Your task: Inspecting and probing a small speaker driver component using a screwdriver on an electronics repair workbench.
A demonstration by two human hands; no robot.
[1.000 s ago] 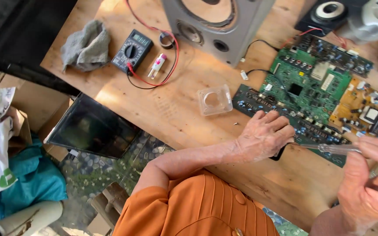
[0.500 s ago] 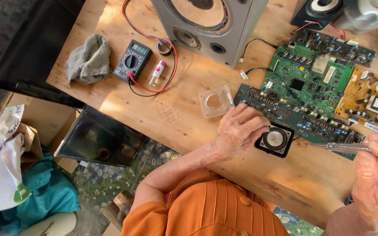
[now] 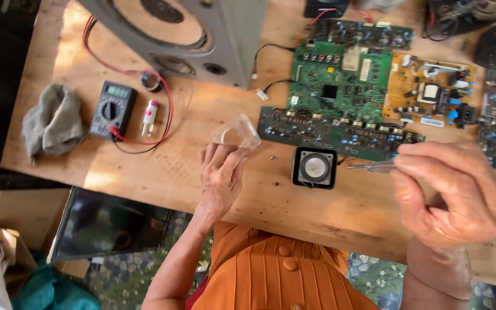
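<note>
My left hand (image 3: 220, 179) pinches a small clear plastic cover (image 3: 236, 132), lifting it tilted just above the wooden counter (image 3: 202, 178). My right hand (image 3: 452, 192) is closed around a slim screwdriver (image 3: 371, 167), its tip pointing at the small square black speaker (image 3: 315, 167) lying on the counter between my hands. Just beyond the speaker lie a dark circuit board (image 3: 340, 133) and a green one (image 3: 340, 83).

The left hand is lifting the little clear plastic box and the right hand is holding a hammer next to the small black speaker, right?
Not quite. The left hand does lift the clear plastic box, but the right hand holds a thin screwdriver-like tool, not a hammer. The head view shows its tip pointing toward the small black speaker.
</note>
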